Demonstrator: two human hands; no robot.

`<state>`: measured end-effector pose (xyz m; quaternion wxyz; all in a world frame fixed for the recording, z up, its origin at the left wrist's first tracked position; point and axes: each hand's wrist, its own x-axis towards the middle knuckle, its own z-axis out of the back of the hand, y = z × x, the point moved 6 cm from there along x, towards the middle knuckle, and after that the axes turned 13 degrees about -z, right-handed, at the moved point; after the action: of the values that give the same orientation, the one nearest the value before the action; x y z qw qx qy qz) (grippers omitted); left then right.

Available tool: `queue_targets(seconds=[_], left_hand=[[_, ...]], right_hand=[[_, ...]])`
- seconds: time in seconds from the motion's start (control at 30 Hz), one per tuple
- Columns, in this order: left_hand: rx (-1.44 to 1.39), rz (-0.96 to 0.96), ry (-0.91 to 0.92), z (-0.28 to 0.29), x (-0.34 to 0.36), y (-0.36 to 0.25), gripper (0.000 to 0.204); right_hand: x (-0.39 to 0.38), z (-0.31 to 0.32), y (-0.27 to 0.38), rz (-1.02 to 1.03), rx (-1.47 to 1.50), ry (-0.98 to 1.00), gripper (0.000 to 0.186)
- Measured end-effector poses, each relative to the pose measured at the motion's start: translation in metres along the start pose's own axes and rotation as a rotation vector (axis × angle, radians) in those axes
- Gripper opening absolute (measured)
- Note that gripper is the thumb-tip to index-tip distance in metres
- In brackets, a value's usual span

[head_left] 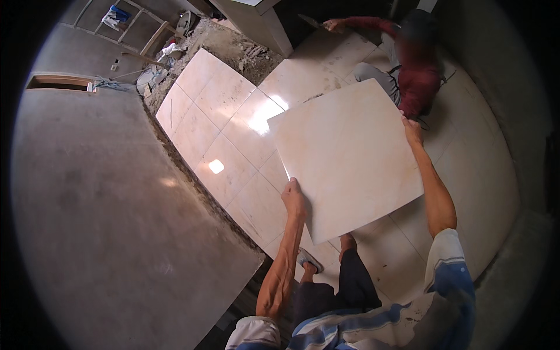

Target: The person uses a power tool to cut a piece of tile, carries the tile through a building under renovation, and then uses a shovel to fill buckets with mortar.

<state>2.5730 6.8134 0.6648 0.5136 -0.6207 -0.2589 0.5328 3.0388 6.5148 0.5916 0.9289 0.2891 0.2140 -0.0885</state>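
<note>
A large square floor tile [350, 157], cream with a faint marbled tint, is held up in front of me above the tiled floor. My left hand [293, 197] grips its left edge, thumb on top and the other fingers out of sight underneath. On the far right edge, my right hand [412, 129] is closed around the tile's rim. The tile tilts slightly and hides part of the floor below it. Beyond it at the upper right, a co-worker [417, 76] in a dark red top crouches, one arm stretched left with a trowel [309, 21] in the hand.
Laid tiles [233, 146] cover the floor around my feet. Bare soil and rubble [239, 49] lie past their far edge. A grey plastered wall [105, 204] runs along the left, with a wooden ladder [125, 29] at the upper left. A pillar [262, 26] stands at the back.
</note>
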Motion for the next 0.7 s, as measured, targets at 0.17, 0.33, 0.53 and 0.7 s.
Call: queue_targets(seconds=[0.17,0.33,0.53,0.7], left_hand=[[0.058,0.007,-0.023,-0.029,0.017,0.029,0.041],[0.068,-0.027,-0.036,-0.043,0.035,0.039,0.044],[0.061,0.023,-0.005,-0.045,0.067,0.065,0.048],[0.092,0.036,0.015,-0.083,0.088,0.065,0.048]], right_hand=[[0.026,-0.008,0.001,0.017,-0.036,-0.051,0.064],[0.046,-0.023,0.002,0.072,-0.123,-0.114,0.064],[0.066,-0.056,0.008,0.010,-0.140,-0.055,0.066],[0.078,-0.026,0.003,0.051,-0.198,-0.143,0.047]])
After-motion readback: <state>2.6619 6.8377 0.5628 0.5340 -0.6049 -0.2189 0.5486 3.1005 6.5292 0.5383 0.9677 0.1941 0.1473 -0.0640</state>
